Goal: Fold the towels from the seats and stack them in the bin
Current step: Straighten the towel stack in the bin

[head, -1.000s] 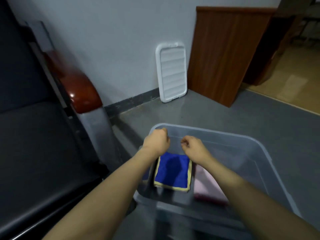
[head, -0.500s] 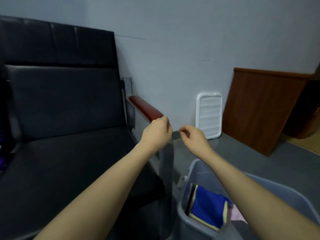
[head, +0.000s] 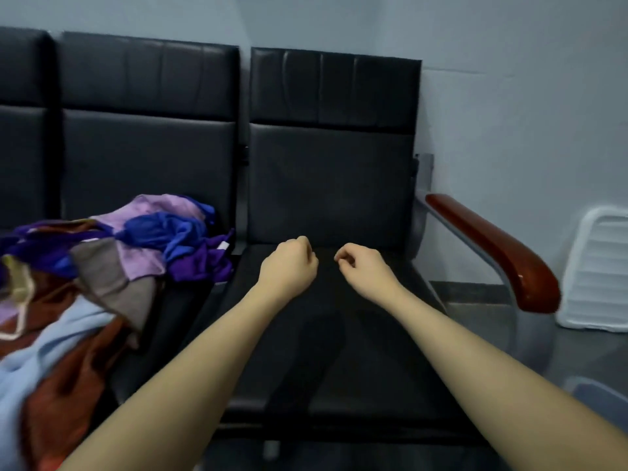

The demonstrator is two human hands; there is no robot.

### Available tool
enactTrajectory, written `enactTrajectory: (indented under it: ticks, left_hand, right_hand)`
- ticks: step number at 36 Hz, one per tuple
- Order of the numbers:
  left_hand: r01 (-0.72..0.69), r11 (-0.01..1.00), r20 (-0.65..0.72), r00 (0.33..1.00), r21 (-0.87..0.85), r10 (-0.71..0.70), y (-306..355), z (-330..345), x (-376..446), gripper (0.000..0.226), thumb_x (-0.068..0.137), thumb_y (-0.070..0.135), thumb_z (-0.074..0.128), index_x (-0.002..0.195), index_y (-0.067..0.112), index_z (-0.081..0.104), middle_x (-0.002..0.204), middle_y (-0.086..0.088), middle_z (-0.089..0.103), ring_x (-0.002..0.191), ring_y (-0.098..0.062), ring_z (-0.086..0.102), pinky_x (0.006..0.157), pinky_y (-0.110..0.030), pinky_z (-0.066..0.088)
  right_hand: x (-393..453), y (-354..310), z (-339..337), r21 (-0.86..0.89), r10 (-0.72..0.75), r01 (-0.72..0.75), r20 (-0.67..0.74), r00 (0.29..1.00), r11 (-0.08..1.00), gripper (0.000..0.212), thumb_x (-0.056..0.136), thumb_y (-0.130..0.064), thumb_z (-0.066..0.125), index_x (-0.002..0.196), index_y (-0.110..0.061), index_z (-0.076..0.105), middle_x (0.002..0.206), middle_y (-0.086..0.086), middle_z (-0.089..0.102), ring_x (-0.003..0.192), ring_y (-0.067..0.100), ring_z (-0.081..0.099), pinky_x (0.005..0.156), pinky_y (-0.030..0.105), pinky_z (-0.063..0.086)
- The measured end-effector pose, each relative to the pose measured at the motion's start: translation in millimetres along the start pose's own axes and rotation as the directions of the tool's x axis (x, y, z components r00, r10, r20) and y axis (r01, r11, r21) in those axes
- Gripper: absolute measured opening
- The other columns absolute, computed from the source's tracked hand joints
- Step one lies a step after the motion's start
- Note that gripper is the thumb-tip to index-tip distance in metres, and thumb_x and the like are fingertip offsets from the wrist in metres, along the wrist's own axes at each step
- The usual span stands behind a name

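Observation:
A heap of unfolded towels [head: 102,263] in purple, blue, lilac, grey, rust and light blue covers the left seat. My left hand [head: 289,263] and my right hand [head: 365,266] hover side by side over the bare black right seat [head: 339,351], both curled into loose fists holding nothing. The towel heap lies to the left of my left hand, apart from it. Only a corner of the clear bin [head: 598,399] shows at the lower right edge; its contents are out of view.
A row of black padded seats stands against a grey wall. A red-brown armrest [head: 492,249] on a metal frame ends the row at the right. A white ribbed lid [head: 598,270] leans on the wall beyond it, on grey floor.
My view has swung left from the bin to the seats. Both empty hands rose out of the bin and now hover over the right seat. The folded blue towel stayed in the bin.

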State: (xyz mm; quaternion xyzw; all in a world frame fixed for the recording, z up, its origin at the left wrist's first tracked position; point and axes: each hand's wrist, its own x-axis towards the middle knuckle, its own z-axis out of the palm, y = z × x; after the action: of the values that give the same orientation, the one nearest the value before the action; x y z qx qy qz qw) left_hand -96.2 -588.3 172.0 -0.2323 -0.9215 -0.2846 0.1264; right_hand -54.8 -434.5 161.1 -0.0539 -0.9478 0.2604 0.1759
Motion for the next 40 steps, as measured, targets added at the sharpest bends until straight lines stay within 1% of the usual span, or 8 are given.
enactTrajectory:
  ticks: [12,15,18,22,25,27,32,40]
  left_hand:
    - [0.251,0.948,-0.026,0.968,0.196,-0.251,-169.6,-31.4,21.4,0.024,0.092,0.022,0.047,0.105,0.006,0.058,0.112,-0.014,0.057,0.104,-0.034,0.053,0.083,-0.038,0.041]
    - [0.249,0.921,-0.022,0.967,0.298,-0.254,-202.1,-31.7,26.9,0.028,0.091,0.019,0.046,0.114,0.007,0.056,0.118,-0.014,0.054,0.111,-0.034,0.05,0.088,-0.039,0.04]
    - [0.229,0.886,-0.004,0.969,0.403,-0.249,-230.6,-30.7,36.7,0.035,0.09,0.022,0.051,0.124,0.012,0.052,0.126,-0.01,0.051,0.118,-0.032,0.045,0.094,-0.038,0.036]
    - [0.158,0.846,0.036,0.978,0.51,-0.205,-252.4,-23.1,46.8,0.047,0.088,0.028,0.055,0.132,0.018,0.043,0.133,-0.005,0.043,0.12,-0.03,0.038,0.094,-0.037,0.031]
    - [0.142,0.826,0.042,0.98,0.545,-0.196,-256.8,-16.8,51.6,0.049,0.088,0.028,0.055,0.133,0.019,0.041,0.131,-0.005,0.043,0.119,-0.03,0.039,0.093,-0.037,0.03]
    - [0.143,0.799,0.004,0.984,0.584,-0.178,-257.4,-14.3,53.6,0.039,0.09,0.021,0.05,0.128,0.018,0.045,0.126,-0.006,0.046,0.116,-0.029,0.041,0.091,-0.035,0.03]
    - [0.192,0.812,-0.081,0.981,0.552,-0.177,-257.4,-14.5,52.7,0.026,0.092,0.012,0.042,0.117,0.014,0.049,0.12,-0.007,0.052,0.111,-0.029,0.048,0.086,-0.035,0.03]
    - [0.311,0.922,-0.229,0.938,0.232,-0.259,-240.6,-35.2,35.5,0.019,0.092,0.004,0.039,0.11,0.006,0.043,0.105,-0.016,0.063,0.096,-0.037,0.057,0.069,-0.035,0.028]
  right_hand:
    - [95.9,-90.7,143.1,0.179,-0.194,0.153,0.239,0.951,0.972,0.017,0.089,-0.015,0.054,0.101,-0.021,0.065,0.105,0.001,0.065,0.099,0.018,0.06,0.09,0.039,0.05]
    - [112.3,-101.6,170.7,0.19,-0.238,0.19,0.275,0.932,0.963,0.023,0.089,-0.011,0.055,0.109,-0.019,0.065,0.102,0.001,0.06,0.091,0.014,0.056,0.087,0.031,0.047]
    - [130.1,-109.8,197.5,0.136,-0.274,0.241,0.34,0.9,0.961,0.039,0.088,-0.008,0.057,0.125,-0.017,0.057,0.117,0.007,0.055,0.092,0.012,0.05,0.089,0.024,0.04]
    - [146.1,-110.1,226.3,-0.009,-0.263,0.294,0.419,0.869,0.956,0.065,0.086,-0.016,0.06,0.145,-0.027,0.034,0.148,-0.001,0.035,0.127,0.024,0.044,0.105,0.043,0.038]
    - [151.7,-106.6,240.3,0.008,-0.271,0.294,0.416,0.868,0.956,0.071,0.083,-0.021,0.067,0.145,-0.028,0.033,0.15,-0.001,0.03,0.13,0.028,0.04,0.106,0.046,0.037]
    - [152.2,-104.3,246.3,0.022,-0.285,0.302,0.399,0.871,0.953,0.063,0.081,-0.017,0.067,0.138,-0.026,0.041,0.144,0.0,0.036,0.125,0.027,0.044,0.102,0.046,0.04]
    - [146.9,-107.7,247.7,0.081,-0.271,0.26,0.201,0.941,0.962,0.01,0.09,-0.011,0.052,0.098,-0.011,0.058,0.113,0.006,0.056,0.101,0.028,0.055,0.085,0.04,0.046]
    - [122.6,-124.7,230.3,0.442,-0.269,0.172,0.165,0.949,0.88,0.009,0.098,-0.014,0.04,0.095,-0.017,0.049,0.092,0.011,0.06,0.079,0.022,0.053,0.072,0.031,0.042]
